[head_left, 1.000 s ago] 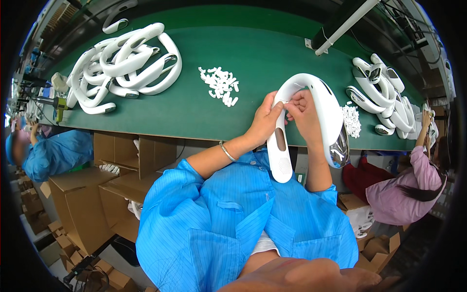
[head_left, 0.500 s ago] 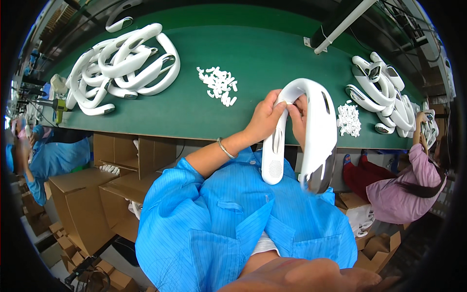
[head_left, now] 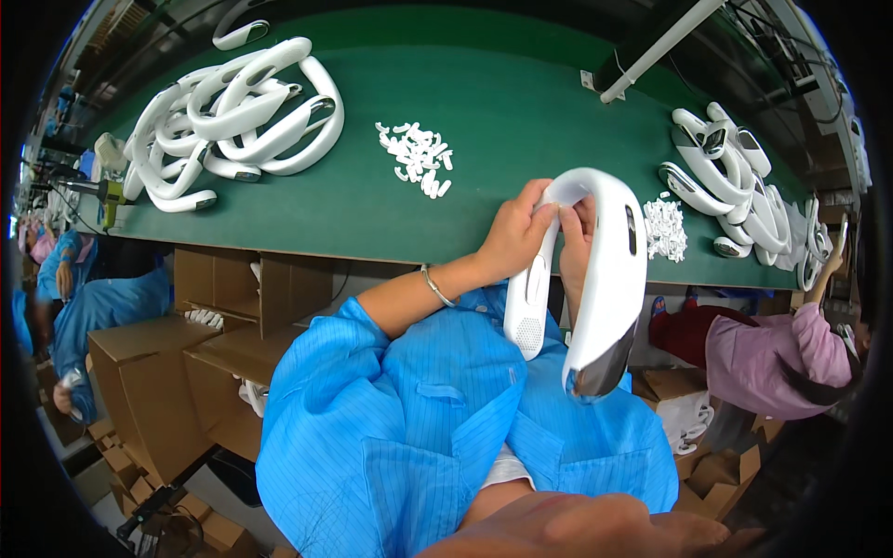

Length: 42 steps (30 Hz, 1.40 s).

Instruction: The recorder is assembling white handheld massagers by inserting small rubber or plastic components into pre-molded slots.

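I hold a white U-shaped neckband device point(head_left: 614, 279) over the near edge of the green table point(head_left: 521, 102). Its bend is up at the table edge and its two ends hang down toward my blue coat. My left hand point(head_left: 514, 237), with a bracelet on the wrist, grips the bend and the left arm of the device. My right hand point(head_left: 575, 253) sits between the two arms, fingers pressed at the bend, and is partly hidden by the device. A heap of small white parts point(head_left: 417, 158) lies just beyond my left hand.
A pile of the same white devices point(head_left: 233, 112) lies at the table's far left, another pile point(head_left: 735, 181) at the right beside more small white parts point(head_left: 663, 228). Cardboard boxes point(head_left: 158, 372) stand under the table. A person in pink point(head_left: 781, 358) works at right, one in blue point(head_left: 88, 302) at left.
The device has swung from lying slanted across my hands to hanging with both ends down toward me. My hands stay at its bend and have shifted slightly.
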Each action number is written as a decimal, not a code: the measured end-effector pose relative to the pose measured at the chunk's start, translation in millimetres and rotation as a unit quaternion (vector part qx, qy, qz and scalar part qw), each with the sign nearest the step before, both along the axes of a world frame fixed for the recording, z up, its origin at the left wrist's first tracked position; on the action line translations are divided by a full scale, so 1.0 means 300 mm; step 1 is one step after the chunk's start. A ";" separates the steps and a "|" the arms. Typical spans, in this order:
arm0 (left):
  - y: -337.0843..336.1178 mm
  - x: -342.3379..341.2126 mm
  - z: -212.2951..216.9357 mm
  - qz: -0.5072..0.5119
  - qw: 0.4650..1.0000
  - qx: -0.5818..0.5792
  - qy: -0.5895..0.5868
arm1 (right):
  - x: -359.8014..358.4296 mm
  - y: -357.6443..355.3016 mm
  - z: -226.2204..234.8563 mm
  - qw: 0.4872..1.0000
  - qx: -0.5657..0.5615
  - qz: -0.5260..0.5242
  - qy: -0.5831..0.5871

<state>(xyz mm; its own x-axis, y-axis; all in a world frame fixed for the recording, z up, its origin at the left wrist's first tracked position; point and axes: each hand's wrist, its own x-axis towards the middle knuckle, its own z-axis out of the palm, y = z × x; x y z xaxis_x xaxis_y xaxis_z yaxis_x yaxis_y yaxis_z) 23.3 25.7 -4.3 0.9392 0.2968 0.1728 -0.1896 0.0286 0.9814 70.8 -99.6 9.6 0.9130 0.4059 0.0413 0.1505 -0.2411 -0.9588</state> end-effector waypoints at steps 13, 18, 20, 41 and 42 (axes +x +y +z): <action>-0.140 0.201 0.021 -0.155 0.958 -0.240 -0.013 | 0.040 -0.168 0.015 0.861 0.365 0.018 0.354; -0.111 0.369 0.081 -0.111 0.992 0.051 -0.041 | 0.320 -0.539 0.181 0.949 0.245 -0.184 0.070; -0.030 0.372 0.131 -0.099 0.993 0.062 0.016 | 0.511 -0.769 0.261 0.939 0.245 -0.242 -0.008; 1.234 0.528 0.278 0.239 0.607 0.628 0.423 | 1.539 -2.354 -0.378 0.895 -0.131 -0.422 0.058; 1.408 0.530 0.238 0.256 0.563 0.668 0.414 | 1.485 -2.336 -0.356 0.895 -0.156 -0.417 0.041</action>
